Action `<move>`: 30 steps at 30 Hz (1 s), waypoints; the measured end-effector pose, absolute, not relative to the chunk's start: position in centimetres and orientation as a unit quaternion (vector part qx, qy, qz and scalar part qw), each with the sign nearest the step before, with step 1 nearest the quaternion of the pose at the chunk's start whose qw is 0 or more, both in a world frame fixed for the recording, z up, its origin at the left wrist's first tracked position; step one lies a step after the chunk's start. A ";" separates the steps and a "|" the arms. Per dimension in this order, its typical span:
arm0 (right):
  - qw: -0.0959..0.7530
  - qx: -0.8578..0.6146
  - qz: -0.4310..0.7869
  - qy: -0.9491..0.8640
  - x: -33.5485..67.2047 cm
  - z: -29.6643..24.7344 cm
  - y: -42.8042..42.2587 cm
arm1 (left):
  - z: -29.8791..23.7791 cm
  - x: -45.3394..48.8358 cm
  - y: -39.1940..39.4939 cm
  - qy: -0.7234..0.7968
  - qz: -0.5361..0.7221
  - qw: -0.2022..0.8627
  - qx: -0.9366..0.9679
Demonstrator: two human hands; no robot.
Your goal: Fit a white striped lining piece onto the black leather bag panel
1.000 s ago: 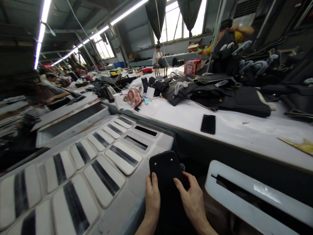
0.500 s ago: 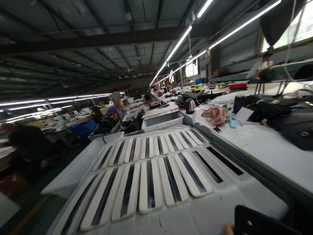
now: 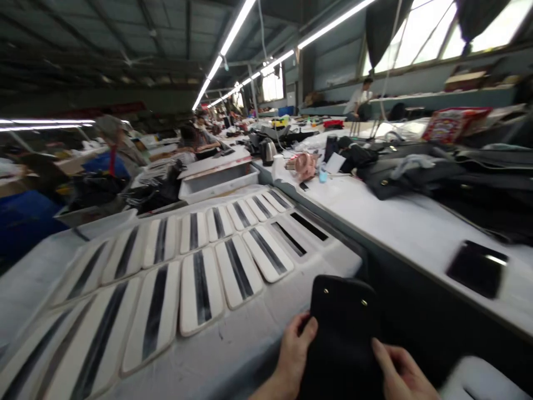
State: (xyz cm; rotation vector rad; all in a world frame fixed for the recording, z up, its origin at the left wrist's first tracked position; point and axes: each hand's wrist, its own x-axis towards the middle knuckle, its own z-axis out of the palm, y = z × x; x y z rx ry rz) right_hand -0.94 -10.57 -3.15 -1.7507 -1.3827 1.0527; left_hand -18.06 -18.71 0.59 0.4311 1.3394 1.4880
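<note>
L hand (image 3: 295, 355), R hand (image 3: 403, 373) on blk panel (image 3: 343, 328)

A big work hall is seen. Long tube lights (image 3: 237, 25) are hung in rows under the dark roof (image 3: 104, 44), at the top of the frame. Bright windows (image 3: 420, 28) with dark curtains (image 3: 381, 25) are set in the grey wall (image 3: 333, 69) at the upper right. Long white tables (image 3: 400, 222) are lined up below.

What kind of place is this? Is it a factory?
Most likely a factory workshop making bags. The left hand and right hand hold a black piece, black bags pile on the long white table, and workers sit under strip lights.
</note>
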 end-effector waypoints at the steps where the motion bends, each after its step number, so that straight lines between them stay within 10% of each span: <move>1: 0.350 -0.672 0.436 -0.486 -0.2 -3.1 -11.0 | 0.6 -18.2 -19.1 0.543 0.623 0.534 0.178; 19: 0.378 -0.644 0.492 -0.448 -2.9 -1.6 -16.0 | -0.3 -17.8 -18.9 0.751 0.453 0.326 0.352; 30: 0.419 -0.641 0.442 -0.466 -3.2 0.0 -15.5 | 0.5 -17.2 -17.9 0.722 0.485 0.420 0.261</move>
